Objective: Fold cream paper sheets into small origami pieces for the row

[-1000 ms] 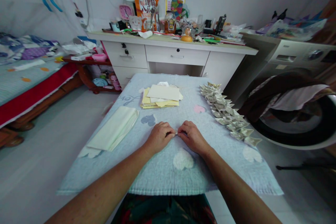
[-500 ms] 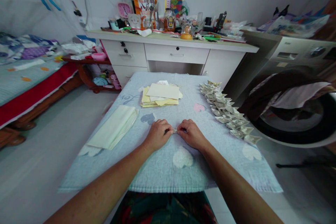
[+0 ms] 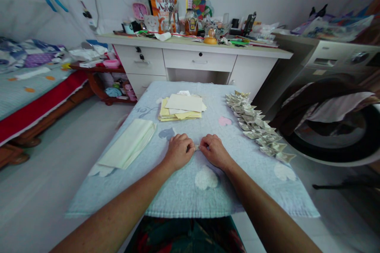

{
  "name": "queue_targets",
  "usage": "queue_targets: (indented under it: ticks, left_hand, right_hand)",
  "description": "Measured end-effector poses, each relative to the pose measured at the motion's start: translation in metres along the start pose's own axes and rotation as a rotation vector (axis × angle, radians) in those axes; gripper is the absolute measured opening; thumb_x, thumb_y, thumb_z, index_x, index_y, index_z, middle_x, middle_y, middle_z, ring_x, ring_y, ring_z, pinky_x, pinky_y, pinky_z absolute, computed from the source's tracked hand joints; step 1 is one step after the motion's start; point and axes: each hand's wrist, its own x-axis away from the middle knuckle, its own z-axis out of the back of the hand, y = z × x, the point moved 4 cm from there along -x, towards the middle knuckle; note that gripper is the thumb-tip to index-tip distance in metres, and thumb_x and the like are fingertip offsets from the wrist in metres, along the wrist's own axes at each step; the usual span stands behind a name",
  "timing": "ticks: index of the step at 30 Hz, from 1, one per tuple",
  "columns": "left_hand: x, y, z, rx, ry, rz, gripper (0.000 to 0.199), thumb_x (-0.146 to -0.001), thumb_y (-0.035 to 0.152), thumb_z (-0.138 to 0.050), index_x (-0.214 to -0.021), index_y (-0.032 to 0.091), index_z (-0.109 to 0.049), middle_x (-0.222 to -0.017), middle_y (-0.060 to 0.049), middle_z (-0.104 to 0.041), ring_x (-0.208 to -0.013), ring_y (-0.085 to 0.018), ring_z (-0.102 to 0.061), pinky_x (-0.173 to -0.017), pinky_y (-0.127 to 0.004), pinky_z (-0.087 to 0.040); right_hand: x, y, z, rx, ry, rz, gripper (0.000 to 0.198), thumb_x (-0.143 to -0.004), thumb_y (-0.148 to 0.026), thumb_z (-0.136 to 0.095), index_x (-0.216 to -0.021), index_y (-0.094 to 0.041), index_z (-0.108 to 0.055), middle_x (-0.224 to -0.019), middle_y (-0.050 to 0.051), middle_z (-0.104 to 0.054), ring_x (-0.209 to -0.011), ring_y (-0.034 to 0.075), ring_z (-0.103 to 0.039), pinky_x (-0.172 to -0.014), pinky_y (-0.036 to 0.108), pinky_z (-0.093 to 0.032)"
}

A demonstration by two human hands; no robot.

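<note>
Between my fingertips is a small folded piece of paper (image 3: 196,148), mostly covered by them. My left hand (image 3: 179,151) pinches its left end, and my right hand (image 3: 215,151) pinches the right end. Both hands rest low over the cloth-covered table (image 3: 184,189). To the right, several folded paper boats (image 3: 255,122) stand in a long, closely packed row. A stack of cream and yellow paper sheets (image 3: 181,106) lies beyond my hands. Left of my left hand is a folded pale green paper bundle (image 3: 129,142).
A white desk (image 3: 198,59) with cluttered top stands past the table's far edge. At right is a washing machine (image 3: 326,63), its door open with clothes hanging out. A bed (image 3: 35,95) and a small red-brown shelf (image 3: 97,70) are at left.
Both hands stay in nearly the same place, still pinching the small folded paper. Only slight finger movement shows.
</note>
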Motion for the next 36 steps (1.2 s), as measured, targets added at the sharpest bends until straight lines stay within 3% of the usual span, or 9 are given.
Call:
queue_targets:
  ticks: [13, 20, 24, 36]
  left_hand:
    - [-0.0008, -0.0004, 0.0002, -0.069, -0.027, 0.129, 0.013, -0.077, 0.033, -0.065, -0.069, 0.023, -0.063, -0.087, -0.001, -0.059, -0.094, -0.022, -0.05, -0.085, -0.038, -0.029]
    - [0.0004, -0.005, -0.0001, -0.081, -0.023, 0.201, 0.016, -0.075, 0.04, -0.068, -0.082, 0.026, -0.065, -0.096, -0.002, -0.058, -0.1, -0.024, -0.048, -0.087, -0.039, -0.03]
    - [0.0002, -0.0048, -0.0013, -0.046, -0.029, 0.14, 0.012, -0.077, 0.036, -0.067, -0.083, 0.026, -0.067, -0.095, -0.002, -0.059, -0.099, -0.025, -0.048, -0.087, -0.04, -0.029]
    - [-0.0007, -0.0002, 0.0017, 0.09, -0.027, -0.013, 0.008, -0.076, 0.025, -0.066, -0.082, 0.022, -0.061, -0.091, -0.001, -0.064, -0.095, -0.022, -0.053, -0.086, -0.036, -0.032]
  right_hand:
    - [-0.0008, 0.0004, -0.0007, 0.047, -0.035, -0.102, 0.008, -0.084, -0.02, -0.062, -0.076, -0.017, -0.06, -0.08, 0.002, -0.057, -0.08, 0.016, -0.047, -0.073, 0.027, -0.03]
    - [-0.0004, 0.0044, -0.0038, 0.096, -0.037, -0.179, 0.01, -0.083, -0.028, -0.064, -0.083, -0.019, -0.06, -0.093, 0.004, -0.056, -0.09, 0.02, -0.046, -0.075, 0.03, -0.028]
    - [0.0003, 0.006, -0.0054, 0.09, -0.018, -0.179, 0.014, -0.082, -0.026, -0.064, -0.094, -0.02, -0.06, -0.098, 0.006, -0.056, -0.093, 0.021, -0.045, -0.077, 0.033, -0.028]
    - [0.0028, 0.0018, -0.0031, 0.081, -0.052, -0.104, 0.012, -0.085, -0.024, -0.06, -0.096, -0.021, -0.063, -0.1, 0.007, -0.056, -0.094, 0.022, -0.044, -0.077, 0.034, -0.028]
